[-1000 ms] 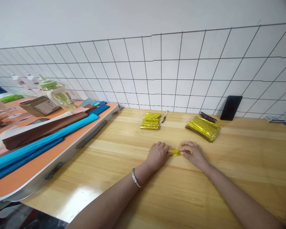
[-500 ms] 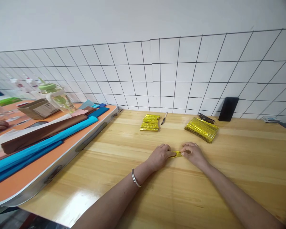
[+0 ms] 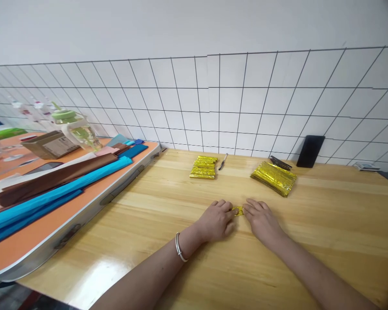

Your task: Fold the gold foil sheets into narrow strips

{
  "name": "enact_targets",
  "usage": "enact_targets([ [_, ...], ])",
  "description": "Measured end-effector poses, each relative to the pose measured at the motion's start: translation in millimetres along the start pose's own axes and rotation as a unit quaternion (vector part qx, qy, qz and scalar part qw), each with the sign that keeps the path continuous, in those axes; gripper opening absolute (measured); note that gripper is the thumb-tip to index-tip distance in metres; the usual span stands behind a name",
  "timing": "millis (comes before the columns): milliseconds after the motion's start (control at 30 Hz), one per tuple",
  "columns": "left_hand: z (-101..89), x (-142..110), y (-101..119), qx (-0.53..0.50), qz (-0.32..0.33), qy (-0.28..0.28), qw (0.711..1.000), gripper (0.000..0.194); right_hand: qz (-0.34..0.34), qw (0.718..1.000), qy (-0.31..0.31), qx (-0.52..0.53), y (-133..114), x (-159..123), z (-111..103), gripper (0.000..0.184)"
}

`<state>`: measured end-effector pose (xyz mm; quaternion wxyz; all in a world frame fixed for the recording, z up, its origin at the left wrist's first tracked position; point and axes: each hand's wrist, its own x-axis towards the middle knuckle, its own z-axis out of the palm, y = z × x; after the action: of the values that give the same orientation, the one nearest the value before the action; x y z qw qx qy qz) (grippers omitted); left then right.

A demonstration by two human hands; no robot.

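Observation:
A small gold foil strip (image 3: 238,211) lies on the wooden table between my two hands. At its left end my left hand (image 3: 216,220), with a silver bangle on the wrist, holds the foil down with bent fingers. My right hand (image 3: 261,221) rests over the right end, palm down, fingers stretched out and close together on the strip. Both ends of the foil are hidden under the fingers. Farther back lie a row of folded gold foil pieces (image 3: 203,167) and a thicker stack of gold foil sheets (image 3: 274,178).
A pen (image 3: 223,161) lies near the tiled wall. Behind the stack is a dark clip-like object (image 3: 280,162); a black phone-like slab (image 3: 310,151) leans on the wall. On the orange table (image 3: 48,234) at left are folded blue and brown sheets (image 3: 64,170), a cardboard box (image 3: 50,145) and a green-lidded bottle (image 3: 79,129).
My right hand has gone from pinching the strip's end to lying flat on it. My left thumb has drawn back off the foil. The view has shifted slightly.

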<state>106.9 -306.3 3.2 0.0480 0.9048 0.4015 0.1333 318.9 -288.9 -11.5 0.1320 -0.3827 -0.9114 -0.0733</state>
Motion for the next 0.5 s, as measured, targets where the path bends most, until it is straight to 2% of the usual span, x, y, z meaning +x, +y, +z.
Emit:
enact_targets([
  [133, 5.9, -7.9, 5.1, -0.002, 0.026, 0.003, 1.0, 0.073, -0.025, 0.998, -0.038, -0.049, -8.3, 1.1, -1.2, 0.037],
  [200, 9.7, -10.3, 4.1, -0.004, 0.039, -0.009, 0.999, 0.081, -0.022, 0.997, -0.047, -0.06, -10.6, 0.9, 1.1, 0.039],
  [367, 10.4, -12.2, 1.2, -0.006, 0.051, -0.019, 0.999, 0.083, -0.016, 0.997, -0.045, -0.06, -7.9, -2.3, 7.5, 0.042],
  [500, 8.1, -12.8, 1.8, -0.013, 0.039, -0.013, 0.999, 0.076, 0.0, 0.998, -0.042, -0.039, -2.1, -3.1, 4.8, 0.043],
])
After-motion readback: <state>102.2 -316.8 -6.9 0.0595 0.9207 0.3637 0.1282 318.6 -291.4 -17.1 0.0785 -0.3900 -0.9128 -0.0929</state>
